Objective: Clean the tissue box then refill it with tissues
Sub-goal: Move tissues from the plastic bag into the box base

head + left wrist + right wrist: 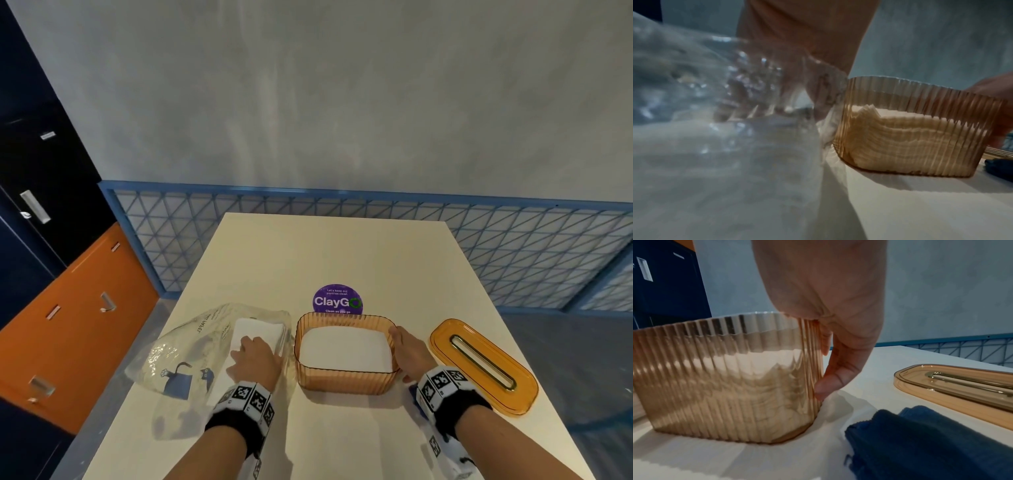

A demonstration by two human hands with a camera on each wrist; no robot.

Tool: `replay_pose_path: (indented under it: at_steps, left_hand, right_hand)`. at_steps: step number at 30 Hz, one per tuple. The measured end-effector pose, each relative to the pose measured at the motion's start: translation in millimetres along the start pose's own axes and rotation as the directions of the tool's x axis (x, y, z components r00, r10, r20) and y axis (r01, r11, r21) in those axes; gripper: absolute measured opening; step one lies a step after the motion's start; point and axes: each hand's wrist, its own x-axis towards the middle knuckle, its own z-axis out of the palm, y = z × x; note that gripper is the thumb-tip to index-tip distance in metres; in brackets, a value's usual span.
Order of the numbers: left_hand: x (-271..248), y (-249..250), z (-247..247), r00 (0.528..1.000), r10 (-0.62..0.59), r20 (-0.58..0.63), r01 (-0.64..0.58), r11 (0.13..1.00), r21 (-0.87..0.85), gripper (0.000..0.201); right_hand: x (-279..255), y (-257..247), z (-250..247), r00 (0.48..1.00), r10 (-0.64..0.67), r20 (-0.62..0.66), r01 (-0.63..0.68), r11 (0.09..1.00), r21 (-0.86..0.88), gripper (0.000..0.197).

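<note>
An amber ribbed tissue box stands open on the table with a stack of white tissues inside. My right hand holds its right wall, thumb at the rim and fingers down the outside. Left of the box lies a clear plastic bag holding another tissue stack. My left hand is in the bag, with bent fingers gripping that stack. The amber slotted lid lies flat to the right.
A folded blue cloth lies by my right wrist, between box and lid. A purple round sticker is on the white table behind the box. Orange and dark cabinets stand to the left. The lid reaches the table's right edge.
</note>
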Motion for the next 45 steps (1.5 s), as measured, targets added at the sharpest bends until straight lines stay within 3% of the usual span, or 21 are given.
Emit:
replay_pose_path:
  at_steps: [8,12,16,22,26,28,31,33,37,41,43,45]
  left_hand:
    - [1.9,1.4,-2.2,0.998,-0.050,0.025,0.051,0.998,-0.044,0.034]
    - [-0.8,5.0,-1.8,0.997,-0.060,0.040,0.061,0.998,-0.027,0.039]
    - [-1.1,7.2,-0.2,0.996,-0.069,0.047,0.070,0.998,-0.011,0.057]
    - [0.2,10.3,0.4,0.995,-0.096,0.036,0.098,0.994,-0.057,0.039]
    - [-0.2,11.4,-0.7,0.994,-0.105,0.026,0.106,0.992,-0.073,0.037]
    - [-2.4,12.6,0.1,0.994,-0.105,0.031,0.106,0.993,-0.045,0.047]
    - [-5.0,16.7,2.8,0.992,-0.106,0.074,0.101,0.993,0.068,0.080]
    - [-7.1,20.5,2.3,0.988,-0.126,0.089,0.116,0.987,0.108,0.086]
    - [-6.8,18.2,-1.9,0.990,-0.135,0.049,0.129,0.987,0.100,0.064]
    - [-10.7,-1.0,-21.4,0.998,0.053,-0.032,-0.050,0.995,0.083,0.031]
    - [-16.6,-8.2,-43.7,0.992,0.073,-0.102,-0.074,0.997,-0.005,0.028]
    - [-25.1,-14.3,-68.0,0.980,0.072,-0.183,-0.097,0.987,-0.130,0.026]
  right_hand:
    - [1.6,0.3,0.2,1.000,0.002,-0.001,-0.002,1.000,0.013,0.050]
    - [2.7,1.0,1.1,1.000,-0.015,-0.015,0.015,1.000,0.005,0.049]
    - [3.9,2.2,1.5,0.999,-0.029,-0.015,0.029,1.000,0.001,0.049]
    - [5.9,4.4,2.1,0.999,-0.041,-0.019,0.041,0.999,-0.027,0.048]
    - [7.5,5.2,2.2,0.999,-0.047,-0.016,0.046,0.998,-0.048,0.049]
    - [7.8,5.2,2.1,0.999,-0.050,-0.018,0.049,0.998,-0.047,0.048]
    - [9.2,5.7,1.5,0.998,-0.056,-0.015,0.055,0.997,-0.046,0.048]
    - [10.0,5.7,1.6,0.998,-0.060,-0.017,0.059,0.997,-0.050,0.048]
    - [14.6,9.6,2.3,0.997,-0.077,-0.022,0.075,0.995,-0.064,0.048]
    - [17.0,11.7,1.5,0.996,-0.082,0.015,0.083,0.993,-0.079,0.048]
    - [17.3,9.8,-2.2,0.994,-0.095,0.047,0.102,0.983,-0.155,0.048]
    - [16.1,2.8,-7.4,0.983,-0.183,-0.019,0.171,0.944,-0.282,0.047]
